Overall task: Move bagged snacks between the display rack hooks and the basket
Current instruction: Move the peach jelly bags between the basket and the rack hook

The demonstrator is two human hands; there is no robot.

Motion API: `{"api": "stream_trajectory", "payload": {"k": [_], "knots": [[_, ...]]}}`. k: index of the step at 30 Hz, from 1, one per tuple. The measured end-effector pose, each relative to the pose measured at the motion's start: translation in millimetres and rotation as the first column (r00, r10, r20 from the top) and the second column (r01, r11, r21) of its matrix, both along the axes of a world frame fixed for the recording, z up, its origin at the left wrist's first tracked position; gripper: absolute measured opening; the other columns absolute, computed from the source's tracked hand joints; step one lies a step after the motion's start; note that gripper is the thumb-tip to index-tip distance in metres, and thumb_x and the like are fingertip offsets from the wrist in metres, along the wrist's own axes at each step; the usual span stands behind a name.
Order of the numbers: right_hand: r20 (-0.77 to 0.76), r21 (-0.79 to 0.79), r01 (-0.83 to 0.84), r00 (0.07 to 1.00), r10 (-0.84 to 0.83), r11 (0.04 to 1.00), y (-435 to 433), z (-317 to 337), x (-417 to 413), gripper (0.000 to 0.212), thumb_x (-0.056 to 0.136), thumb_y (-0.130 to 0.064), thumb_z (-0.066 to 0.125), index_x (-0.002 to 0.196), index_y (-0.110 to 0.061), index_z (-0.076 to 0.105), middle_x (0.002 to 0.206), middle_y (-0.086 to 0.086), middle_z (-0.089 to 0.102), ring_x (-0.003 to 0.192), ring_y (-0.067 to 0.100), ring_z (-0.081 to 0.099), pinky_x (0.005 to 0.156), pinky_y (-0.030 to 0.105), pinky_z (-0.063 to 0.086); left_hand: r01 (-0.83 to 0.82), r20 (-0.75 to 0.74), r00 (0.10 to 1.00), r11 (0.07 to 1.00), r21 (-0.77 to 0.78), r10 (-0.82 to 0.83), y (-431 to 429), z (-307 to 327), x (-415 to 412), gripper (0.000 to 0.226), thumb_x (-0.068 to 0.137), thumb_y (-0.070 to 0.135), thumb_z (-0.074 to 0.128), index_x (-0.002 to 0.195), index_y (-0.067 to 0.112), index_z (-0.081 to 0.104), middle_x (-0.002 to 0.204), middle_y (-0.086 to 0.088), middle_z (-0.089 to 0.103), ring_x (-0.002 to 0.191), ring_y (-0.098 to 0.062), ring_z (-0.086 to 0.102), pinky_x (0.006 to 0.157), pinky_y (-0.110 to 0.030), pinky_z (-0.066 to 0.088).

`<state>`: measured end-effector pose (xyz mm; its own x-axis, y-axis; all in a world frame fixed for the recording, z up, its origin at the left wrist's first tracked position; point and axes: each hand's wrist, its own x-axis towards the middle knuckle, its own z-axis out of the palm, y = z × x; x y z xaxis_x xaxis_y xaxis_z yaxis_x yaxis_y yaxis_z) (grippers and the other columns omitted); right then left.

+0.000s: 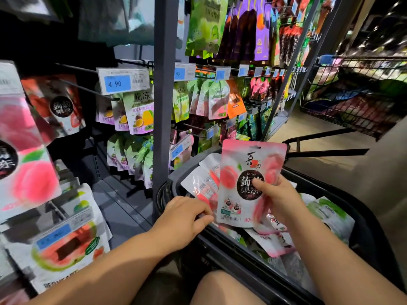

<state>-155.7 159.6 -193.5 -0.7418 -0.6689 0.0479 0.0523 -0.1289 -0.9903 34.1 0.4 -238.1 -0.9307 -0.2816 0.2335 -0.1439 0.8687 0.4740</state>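
Care: keep hang hole [255, 147] upward while right hand [279, 199] grips peach bag [242, 172] (left hand [187, 214] grasp is unclear) over basket [220, 249].

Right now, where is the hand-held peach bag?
Head view, right of centre: the right hand holds the pink peach bag above the black basket, left hand beside it.

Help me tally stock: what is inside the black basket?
Loose snack bags: pink-and-white bags lying back-up, green-and-white bags on the right. The peach bag in the right hand covers the middle; the basket floor is hidden.
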Motion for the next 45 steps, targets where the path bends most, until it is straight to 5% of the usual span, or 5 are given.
{"api": "stream_trajectory", "payload": {"k": [7,13,23,28,45], "knots": [[-0.12,0.007,-0.038,0.992,0.039,0.999,-17.1,7.6,31.0,0.033,0.065,-0.02,0.081,0.09,-0.007,0.064,0.064,0.016,0.067,0.037,0.027,0.057,0.031,0.024,0.039,-0.019,-0.021,0.999,0.903,0.428,0.031,6.5,5.4,-2.5,0.089,0.047,0.094,0.058,0.117,0.04,0.048,0.118,0.017,0.063,0.114,-0.007,0.057,0.099,-0.037,0.048],[-0.032,-0.186,-0.144,0.99,0.141,0.972,-32.9,4.9,43.0,0.043,0.069,-0.018,0.085,0.107,-0.008,0.068,0.103,0.017,0.074,0.096,0.033,0.071,0.08,0.044,0.057,0.067,-0.187,0.974,0.63,0.774,0.127,8.1,18.7,-5.7,0.08,0.058,0.043,0.09,0.129,0.03,0.055,0.119,0.005,0.07,0.11,-0.018,0.067,0.099,-0.048,0.049],[-0.645,0.451,0.166,0.739,0.193,0.877,-5.1,-13.2,-11.6,0.006,0.089,-0.024,0.072,0.094,-0.026,0.071,0.105,-0.014,0.062,0.089,0.001,0.061,0.071,0.006,0.044,-0.032,-0.25,0.887,0.593,0.805,0.388,1.6,22.5,6.2,0.027,0.075,0.013,0.083,0.096,0.026,0.072,0.089,0.013,0.076,0.08,0.001,0.07,0.063,-0.005,0.046],[-0.646,0.673,0.164,0.605,0.465,0.721,9.9,-35.3,-39.3,0.042,0.073,-0.033,0.086,0.111,-0.036,0.069,0.13,-0.018,0.048,0.128,0.0,0.036,0.111,0.02,0.026,-0.028,-0.233,0.897,0.575,0.817,0.375,-1.7,23.6,9.9,0.027,0.076,0.011,0.081,0.097,0.025,0.072,0.087,0.014,0.076,0.079,0.002,0.07,0.065,-0.008,0.047],[-0.847,0.3,0.404,0.53,0.047,0.864,-4.7,-33.8,-34.0,0.02,0.092,-0.039,0.053,0.073,-0.044,0.054,0.074,-0.013,0.059,0.078,0.014,0.055,0.075,0.034,0.04,-0.043,-0.197,0.895,0.518,0.854,0.399,-0.1,24.7,12.4,0.026,0.075,0.013,0.082,0.098,0.021,0.073,0.085,0.01,0.076,0.074,-0.003,0.069,0.068,-0.017,0.049]]}}
